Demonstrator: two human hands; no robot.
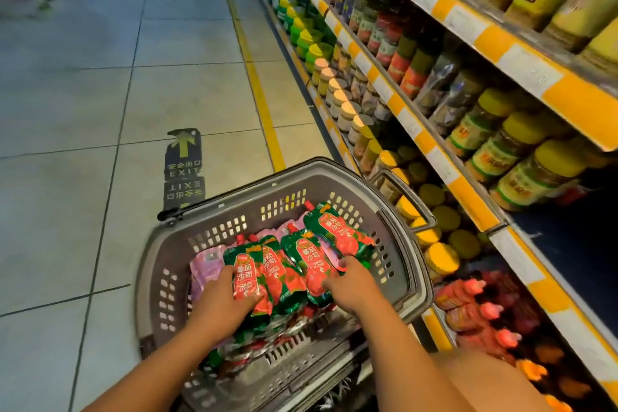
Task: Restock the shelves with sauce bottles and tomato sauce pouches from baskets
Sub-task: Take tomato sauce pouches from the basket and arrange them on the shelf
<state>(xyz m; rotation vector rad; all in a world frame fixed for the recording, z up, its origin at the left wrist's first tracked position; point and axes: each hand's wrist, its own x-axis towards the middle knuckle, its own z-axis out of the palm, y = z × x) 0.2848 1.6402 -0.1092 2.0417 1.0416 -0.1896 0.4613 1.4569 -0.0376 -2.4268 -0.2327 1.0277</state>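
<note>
Pale tiled floor point(100, 94) of a shop aisle, crossed by a yellow line point(257, 84) running away beyond both hands. Ahead of the left hand point(222, 303), a dark floor sticker point(184, 167) with a yellow arrow and the word EXIT, printed twice, one copy upside down.

To the right of the right hand point(351, 288), shelves point(468, 191) with yellow-and-white edge strips, packed with jars — yellow-lidded ones point(521, 157) nearest, green-capped and cream-lidded rows farther off. Low on the bottom shelf, just right of the right forearm, red squeeze bottles point(475, 304) lying on their sides.

Under both hands, a grey plastic basket point(160, 264) on the floor, handles folded down, close against the shelving. Inside, a heap of green-and-red tomato sauce pouches point(301, 261) with Chinese characters and a smaller English line too blurred to read with certainty; pale pink packets point(205, 264) beneath, left of the left hand.

Left hand curled round the lower end of one pouch, thumb across its front. Right hand down on the neighbouring pouches, fingers bent over them — actual grip cannot be told.
</note>
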